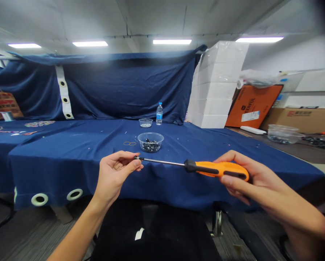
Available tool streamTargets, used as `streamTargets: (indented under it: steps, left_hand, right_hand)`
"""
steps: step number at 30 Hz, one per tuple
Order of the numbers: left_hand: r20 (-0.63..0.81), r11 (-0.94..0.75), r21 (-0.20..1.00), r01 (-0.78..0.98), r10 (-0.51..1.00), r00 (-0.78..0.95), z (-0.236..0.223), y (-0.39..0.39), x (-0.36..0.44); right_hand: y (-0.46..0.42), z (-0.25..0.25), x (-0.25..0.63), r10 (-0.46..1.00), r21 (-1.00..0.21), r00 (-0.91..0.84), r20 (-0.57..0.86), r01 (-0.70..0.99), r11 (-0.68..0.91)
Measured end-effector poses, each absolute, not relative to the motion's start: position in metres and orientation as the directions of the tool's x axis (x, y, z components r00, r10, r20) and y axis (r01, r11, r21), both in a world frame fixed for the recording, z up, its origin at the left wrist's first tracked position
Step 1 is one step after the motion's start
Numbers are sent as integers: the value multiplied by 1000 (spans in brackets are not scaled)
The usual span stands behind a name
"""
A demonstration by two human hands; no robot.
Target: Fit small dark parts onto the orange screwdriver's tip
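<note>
My right hand (241,177) is wrapped round the orange and black handle of a screwdriver (219,169), which lies level with its shaft pointing left. Between thumb and fingertips, my left hand (119,166) pinches a small black part (136,157) with a bit of shiny metal. The screwdriver's tip meets that part, whose exact kind is too small to make out. Just beyond the hands stands a clear plastic bowl (151,143) with many small black and silvery pieces inside. Two thin tan rings (130,143), like rubber bands, lie left of the bowl.
Farther back on the blue cloth (102,134) are a smaller clear bowl (145,123) and a water bottle (159,114). White boxes (217,87) are stacked behind at right, beside an orange box (252,105). Clear tubs (283,134) sit on the right-hand table.
</note>
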State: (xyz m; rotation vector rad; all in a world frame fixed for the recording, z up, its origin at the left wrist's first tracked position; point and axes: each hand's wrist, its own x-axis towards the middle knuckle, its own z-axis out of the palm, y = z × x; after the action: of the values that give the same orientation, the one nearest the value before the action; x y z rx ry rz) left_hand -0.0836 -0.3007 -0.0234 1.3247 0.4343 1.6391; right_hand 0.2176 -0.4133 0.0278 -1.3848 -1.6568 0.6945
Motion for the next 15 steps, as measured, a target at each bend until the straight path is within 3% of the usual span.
streamTargets:
  steps: [6,11,15]
  left_hand:
    - [554,-486,748,-451,832,22,-21,-305,-81]
    - [540,-474,759,-446,841,25,-21,-306,-81]
    - [531,-465,767,-443,847,29,-21,-304,-83]
  right_hand:
    - [-409,26,214,934,-776,48,353,573,264]
    - [-407,23,208,903,-796,30,428,486,361]
    - [-411,27,205,833,-696,60,550,584,417]
